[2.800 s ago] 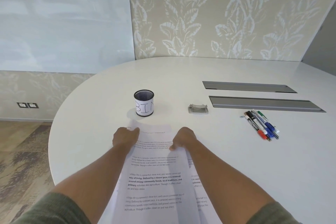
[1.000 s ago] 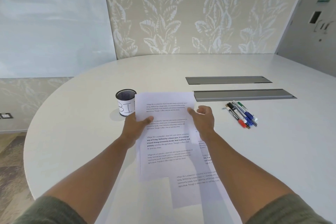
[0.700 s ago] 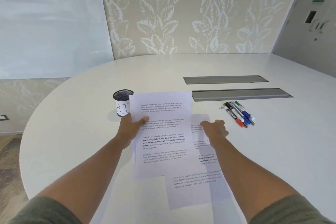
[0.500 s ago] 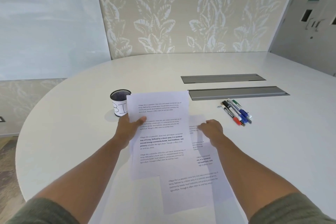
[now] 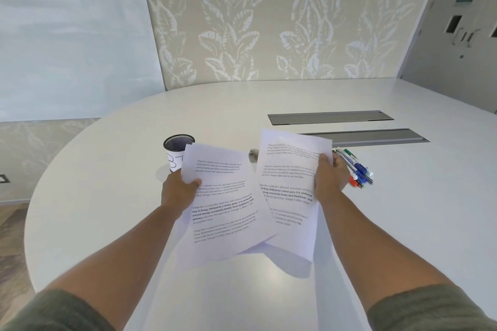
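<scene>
Two printed white sheets are held up above the white table [image 5: 107, 196]. My left hand [image 5: 178, 192] pinches the left sheet [image 5: 223, 204] at its left edge, thumb on the printed side. My right hand [image 5: 330, 177] grips the right sheet [image 5: 289, 177] at its right edge. The left sheet's lower right corner overlaps the right sheet. Both sheets tilt and hang off the table.
A black mesh cup [image 5: 176, 149] with a white label stands behind the left sheet, partly hidden. Several markers [image 5: 359, 166] lie right of my right hand. A small metal clip [image 5: 252, 156] peeks between the sheets. Two grey cable hatches [image 5: 330, 117] sit further back.
My right hand has taken hold of the second sheet and lifted it off the table. The left hand still holds the first sheet, now tilted. The sheets have moved apart.
</scene>
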A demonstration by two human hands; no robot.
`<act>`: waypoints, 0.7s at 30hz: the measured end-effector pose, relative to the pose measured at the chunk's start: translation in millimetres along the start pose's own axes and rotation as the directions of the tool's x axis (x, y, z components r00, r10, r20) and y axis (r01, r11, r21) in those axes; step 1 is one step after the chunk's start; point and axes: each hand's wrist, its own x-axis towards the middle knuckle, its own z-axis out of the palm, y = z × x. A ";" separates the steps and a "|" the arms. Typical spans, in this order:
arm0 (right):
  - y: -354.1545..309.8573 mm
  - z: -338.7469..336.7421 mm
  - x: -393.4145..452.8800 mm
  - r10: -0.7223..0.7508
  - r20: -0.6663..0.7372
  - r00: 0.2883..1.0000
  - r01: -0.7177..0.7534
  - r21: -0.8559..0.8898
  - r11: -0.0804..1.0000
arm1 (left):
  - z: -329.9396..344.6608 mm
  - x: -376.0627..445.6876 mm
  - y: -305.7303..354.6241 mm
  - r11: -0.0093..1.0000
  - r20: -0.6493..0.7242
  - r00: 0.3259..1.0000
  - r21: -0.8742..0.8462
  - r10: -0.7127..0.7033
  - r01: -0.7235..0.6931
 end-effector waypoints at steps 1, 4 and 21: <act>-1.8 -0.1 1.0 0.038 0.002 0.999 -0.038 0.069 0.997 | 0.1 -0.6 -0.9 1.000 0.003 1.000 0.003 -0.001 0.001; -9.8 -5.0 2.8 0.162 0.103 0.981 -0.186 0.310 0.932 | -0.3 -2.2 -3.9 1.000 0.007 1.000 0.010 -0.009 0.009; -16.9 9.1 -7.6 0.174 0.398 0.901 -0.302 0.286 0.910 | 4.2 -7.4 -2.8 0.977 0.167 0.985 -0.199 -0.041 0.075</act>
